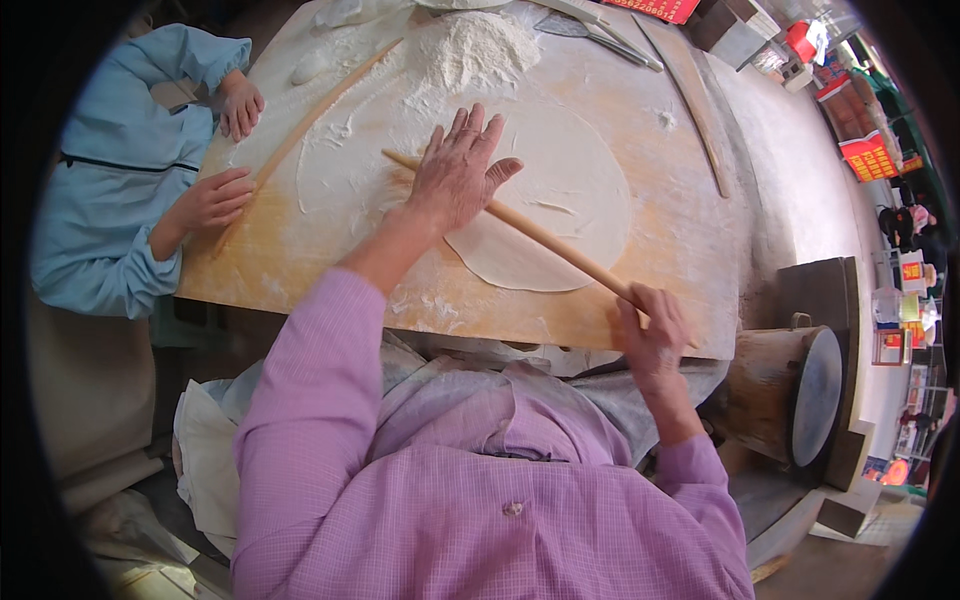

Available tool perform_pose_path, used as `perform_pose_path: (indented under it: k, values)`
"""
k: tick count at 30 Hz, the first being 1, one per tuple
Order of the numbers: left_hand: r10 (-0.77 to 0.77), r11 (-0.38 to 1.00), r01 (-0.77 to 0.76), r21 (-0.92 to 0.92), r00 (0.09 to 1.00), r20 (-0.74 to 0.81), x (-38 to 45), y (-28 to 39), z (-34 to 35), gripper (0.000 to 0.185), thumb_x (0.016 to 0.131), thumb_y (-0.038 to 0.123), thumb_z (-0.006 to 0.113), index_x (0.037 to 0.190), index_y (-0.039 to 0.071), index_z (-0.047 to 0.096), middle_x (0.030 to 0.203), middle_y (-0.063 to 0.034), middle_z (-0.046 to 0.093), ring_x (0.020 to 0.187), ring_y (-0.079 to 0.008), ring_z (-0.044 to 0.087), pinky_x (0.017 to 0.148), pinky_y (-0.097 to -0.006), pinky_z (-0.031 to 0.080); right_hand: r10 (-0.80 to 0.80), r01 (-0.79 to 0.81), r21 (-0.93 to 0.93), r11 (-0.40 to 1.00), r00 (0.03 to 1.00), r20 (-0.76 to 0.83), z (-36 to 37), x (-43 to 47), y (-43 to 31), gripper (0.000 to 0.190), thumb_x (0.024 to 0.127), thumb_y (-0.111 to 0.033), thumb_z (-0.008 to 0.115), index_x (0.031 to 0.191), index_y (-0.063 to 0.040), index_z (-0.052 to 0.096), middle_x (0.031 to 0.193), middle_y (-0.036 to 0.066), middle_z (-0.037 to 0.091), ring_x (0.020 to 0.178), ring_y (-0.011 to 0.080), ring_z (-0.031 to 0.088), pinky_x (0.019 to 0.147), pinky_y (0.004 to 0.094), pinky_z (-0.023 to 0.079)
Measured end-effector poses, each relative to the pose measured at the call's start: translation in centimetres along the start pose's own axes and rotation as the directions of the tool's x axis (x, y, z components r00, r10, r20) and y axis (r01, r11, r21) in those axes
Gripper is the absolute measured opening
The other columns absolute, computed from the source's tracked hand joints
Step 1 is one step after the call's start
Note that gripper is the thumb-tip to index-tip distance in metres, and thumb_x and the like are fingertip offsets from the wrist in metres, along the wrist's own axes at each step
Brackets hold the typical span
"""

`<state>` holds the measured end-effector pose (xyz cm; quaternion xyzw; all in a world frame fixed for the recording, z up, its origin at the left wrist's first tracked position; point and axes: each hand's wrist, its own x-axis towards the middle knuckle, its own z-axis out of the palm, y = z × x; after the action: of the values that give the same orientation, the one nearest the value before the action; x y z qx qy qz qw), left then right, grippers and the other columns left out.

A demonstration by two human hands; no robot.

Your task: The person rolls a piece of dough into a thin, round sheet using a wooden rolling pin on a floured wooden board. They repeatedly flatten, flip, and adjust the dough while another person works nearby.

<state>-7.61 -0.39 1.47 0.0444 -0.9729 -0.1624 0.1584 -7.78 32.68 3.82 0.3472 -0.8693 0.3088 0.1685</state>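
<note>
A large round sheet of dough (pixel 574 172) lies on the floured wooden board (pixel 442 296) before me. A long, slim wooden rolling pin (pixel 555 244) crosses it at a slant, from upper left to lower right. My left hand (pixel 459 176) is laid flat across the upper part of the pin, fingers spread and not wrapped around it. The pin's tapered end pokes out left of that hand. At the board's near right side, my right hand (pixel 656 330) grips the pin close to its other end. Part of the dough is hidden under my left hand.
A flour heap (pixel 480 49) sits at the back, near a metal-handled scraper (pixel 604 41) and a long flat wooden tool (pixel 682 105). Another person's hands (pixel 217 199) rest by a second rolling pin (pixel 311 124) at left. A lidded drum (pixel 780 390) stands right.
</note>
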Motion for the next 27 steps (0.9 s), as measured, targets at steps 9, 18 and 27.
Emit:
perform_pose_path:
  k: [9,18,27]
  values:
    - [0.203,0.979,-0.204,0.022,0.977,0.059,-10.7,-1.1,-3.4,0.076,0.099,0.061,0.039,0.146,0.001,0.043,0.156,-0.0232,0.035,0.144,-0.0363,0.036,0.118,-0.0573,0.023,0.263,-0.371,0.261,0.891,0.891,0.370,-1.9,-8.4,-4.0,0.024,0.089,-0.002,0.069,0.113,-0.001,0.065,0.087,0.012,0.065,0.075,0.0231,0.063,0.064,0.0303,0.050]
    - [-0.240,0.967,0.253,0.041,0.950,-0.199,-6.6,-1.7,0.8,0.051,0.097,0.038,0.058,0.132,0.001,0.054,0.146,-0.0221,0.047,0.135,-0.0382,0.044,0.113,-0.0547,0.031,0.467,-0.784,0.469,0.406,0.619,0.631,-0.3,-4.5,-4.8,0.045,0.099,-0.008,0.060,0.143,-0.004,0.052,0.082,0.003,0.062,0.072,0.0081,0.062,0.056,0.0228,0.051]
    - [-0.128,-0.216,0.312,-0.925,0.930,0.344,3.1,8.4,-2.3,0.034,0.095,0.020,0.068,0.122,0.001,0.059,0.119,-0.0088,0.068,0.102,-0.0190,0.069,0.085,-0.0287,0.056,0.522,-0.786,0.617,0.036,0.541,0.660,0.2,-3.6,-6.7,0.043,0.105,-0.026,0.053,0.140,-0.001,0.052,0.090,0.003,0.063,0.064,0.0095,0.058,0.050,0.0213,0.043]
